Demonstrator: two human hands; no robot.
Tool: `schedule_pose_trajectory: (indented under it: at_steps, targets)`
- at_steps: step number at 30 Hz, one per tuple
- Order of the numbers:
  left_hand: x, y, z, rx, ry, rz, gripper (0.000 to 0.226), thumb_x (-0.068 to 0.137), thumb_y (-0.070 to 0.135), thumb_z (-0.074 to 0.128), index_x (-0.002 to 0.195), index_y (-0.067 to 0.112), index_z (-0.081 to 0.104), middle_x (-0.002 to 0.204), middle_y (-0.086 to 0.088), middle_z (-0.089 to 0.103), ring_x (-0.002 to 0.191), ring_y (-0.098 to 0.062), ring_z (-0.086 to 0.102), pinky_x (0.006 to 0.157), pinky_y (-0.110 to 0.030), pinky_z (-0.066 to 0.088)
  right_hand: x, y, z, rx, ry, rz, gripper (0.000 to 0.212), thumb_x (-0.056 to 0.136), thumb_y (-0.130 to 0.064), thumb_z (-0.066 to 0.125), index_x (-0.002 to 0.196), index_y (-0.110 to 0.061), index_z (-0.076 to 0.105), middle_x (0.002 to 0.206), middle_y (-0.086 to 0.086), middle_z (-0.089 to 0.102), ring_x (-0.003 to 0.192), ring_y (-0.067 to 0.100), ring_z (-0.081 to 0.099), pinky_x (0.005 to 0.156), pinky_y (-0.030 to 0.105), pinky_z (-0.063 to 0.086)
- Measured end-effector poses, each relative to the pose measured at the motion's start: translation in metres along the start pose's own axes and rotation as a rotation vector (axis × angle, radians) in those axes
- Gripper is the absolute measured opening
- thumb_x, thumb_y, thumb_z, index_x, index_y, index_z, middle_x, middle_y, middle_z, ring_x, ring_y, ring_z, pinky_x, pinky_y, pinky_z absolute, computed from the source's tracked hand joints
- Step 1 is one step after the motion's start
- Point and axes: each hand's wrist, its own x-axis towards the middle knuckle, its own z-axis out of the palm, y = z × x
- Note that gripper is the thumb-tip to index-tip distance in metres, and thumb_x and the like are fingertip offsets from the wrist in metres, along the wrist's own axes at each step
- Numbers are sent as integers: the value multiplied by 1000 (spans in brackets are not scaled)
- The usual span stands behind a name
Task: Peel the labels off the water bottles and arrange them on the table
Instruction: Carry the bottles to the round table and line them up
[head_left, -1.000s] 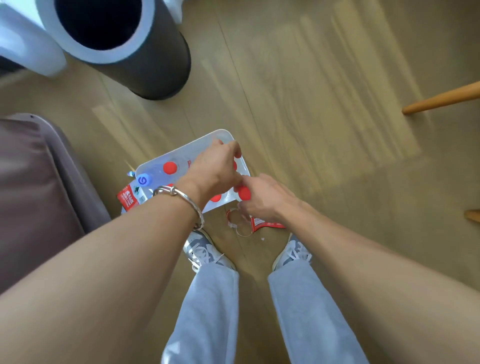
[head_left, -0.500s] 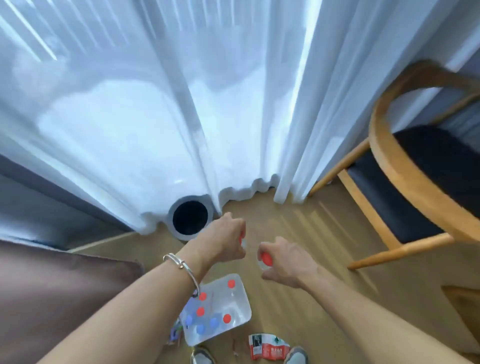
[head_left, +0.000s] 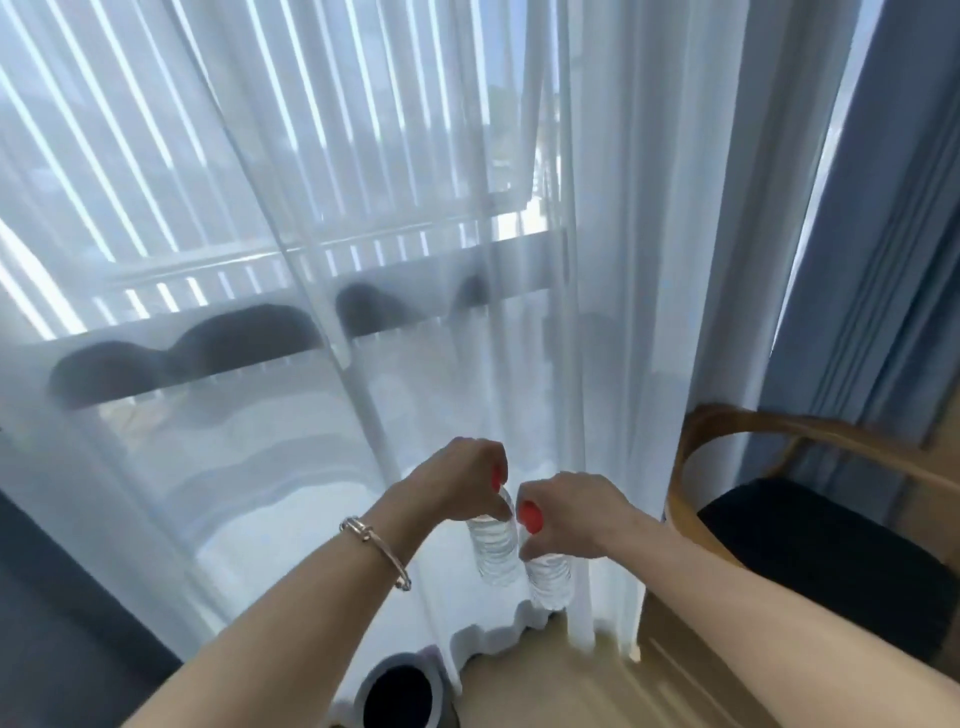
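Hanging before the curtain (head_left: 597, 260), the left bottle (head_left: 493, 551) is gripped by its neck in curled fingers of the left hand (head_left: 470, 480), the right bottle (head_left: 549, 579) likewise in the right hand (head_left: 569, 514), presumably for carrying.

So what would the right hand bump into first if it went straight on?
Probably the left hand and its bottle, right beside it; depth is unclear, so perhaps the curtain behind.

I get only a near strip of light wooden floor (head_left: 597, 691). 1 dark round bin (head_left: 402, 699) with a pale rim stands on it, near and left of centre. The hem of the white sheer curtain (head_left: 488, 636) meets the floor just behind the bin. 1 wooden chair (head_left: 685, 467) with a dark seat stands at the right.
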Motion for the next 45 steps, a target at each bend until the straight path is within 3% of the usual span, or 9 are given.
schedule_pose_trajectory:
  at_steps: [3, 9, 13, 19, 22, 30, 37, 41, 45]
  targets:
    - [3, 12, -31, -12, 56, 23, 33, 73, 28, 81, 100, 19, 65, 99, 2, 66, 86, -14, 54, 71, -26, 48, -4, 2, -38, -16, 60, 23, 41, 76, -56, 70, 107, -31, 59, 88, -9, 56, 83, 16, 55, 71, 30, 44]
    - [0, 34, -74, 8, 93, 115, 26, 74, 28, 81, 92, 24, 63, 85, 9, 60, 79, -11, 54, 60, -21, 43, -14, 4, -89, -51, 143, 69, 43, 76, -59, 71, 105, -30, 60, 96, -9, 64, 85, 14, 57, 74, 29, 47]
    - [-6, 40, -100, -124, 159, 172, 23, 74, 23, 82, 92, 22, 67, 81, 12, 59, 75, -9, 55, 60, -17, 42, -26, 6, -113, 18, 198, 121, 39, 75, -59, 72, 96, -30, 58, 94, -8, 63, 87, 14, 58, 75, 30, 49]
    - [-24, 43, -119, -423, 237, 265, 29, 70, 13, 85, 93, 23, 70, 86, 8, 66, 88, -17, 63, 87, -33, 54, -52, -13, -133, 27, 273, 198, 40, 78, -56, 72, 98, -23, 61, 91, -5, 63, 84, 15, 59, 70, 28, 46]
    - [-36, 34, -110, -492, 248, 292, 30, 69, 13, 86, 92, 25, 72, 88, 6, 68, 91, -20, 65, 89, -35, 55, -66, -26, -127, 92, 265, 250, 33, 79, -50, 74, 90, -22, 58, 87, -5, 60, 81, 15, 58, 65, 26, 42]
    - [-59, 24, -70, -469, 101, 432, 29, 71, 16, 84, 100, 16, 76, 89, 3, 72, 89, -18, 68, 79, -26, 54, -113, -56, -84, 358, 264, 463, 36, 73, -44, 79, 87, -14, 65, 81, 0, 60, 70, 14, 53, 63, 28, 41]
    - [-72, 76, -72, -390, 112, 618, 22, 73, 19, 82, 93, 12, 75, 89, 0, 71, 83, -16, 64, 74, -30, 53, -171, -58, -98, 296, 286, 590, 35, 77, -48, 75, 97, -22, 65, 95, -2, 64, 88, 17, 63, 77, 34, 54]
    - [-78, 120, -54, -208, 88, 734, 14, 81, 25, 77, 88, 15, 72, 76, 7, 62, 70, -8, 55, 53, -12, 38, -209, -42, -101, 258, 293, 674, 34, 77, -46, 75, 98, -21, 66, 99, -2, 65, 89, 17, 63, 78, 35, 54]
    - [-79, 181, -22, 4, 17, 819, 17, 86, 25, 69, 92, 9, 74, 79, 2, 66, 74, -16, 59, 72, -28, 53, -261, -10, -96, 222, 264, 764, 33, 79, -45, 72, 97, -20, 63, 99, 0, 63, 81, 15, 59, 63, 28, 45]
